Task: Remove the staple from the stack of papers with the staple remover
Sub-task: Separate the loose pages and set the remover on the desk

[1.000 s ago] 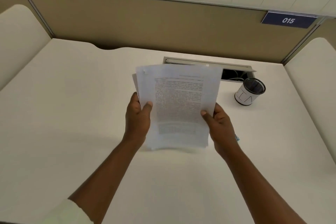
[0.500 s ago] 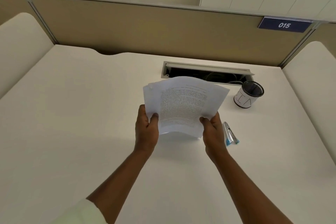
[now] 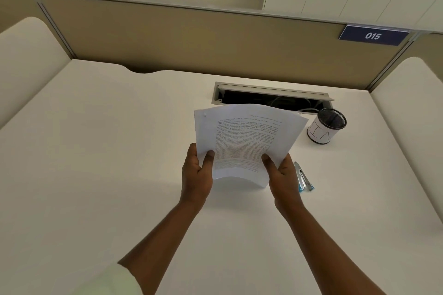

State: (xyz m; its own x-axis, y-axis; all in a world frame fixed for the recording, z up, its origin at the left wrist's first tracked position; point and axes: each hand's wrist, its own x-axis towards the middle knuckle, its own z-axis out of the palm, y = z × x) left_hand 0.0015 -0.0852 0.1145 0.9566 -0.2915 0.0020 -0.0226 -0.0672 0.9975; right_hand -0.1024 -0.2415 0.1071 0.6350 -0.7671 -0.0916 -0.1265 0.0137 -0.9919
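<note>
While pinched at its near corners between left hand [image 3: 196,172] and right hand [image 3: 284,175], held bowed above the desk [image 3: 119,151]: stack of papers [image 3: 244,141]. Just beside right hand, lying untouched: staple remover [image 3: 303,178]. At far left corner: staple [image 3: 205,115]. Positioning step, by the look of it; next, free right hand to fetch it. Since a second ago: lowered, bowed more, staple remover uncovered.

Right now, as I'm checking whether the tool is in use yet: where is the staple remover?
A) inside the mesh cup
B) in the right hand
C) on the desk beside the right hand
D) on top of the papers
C: the staple remover lies on the desk beside the right hand, which grips the stack of papers.
</note>
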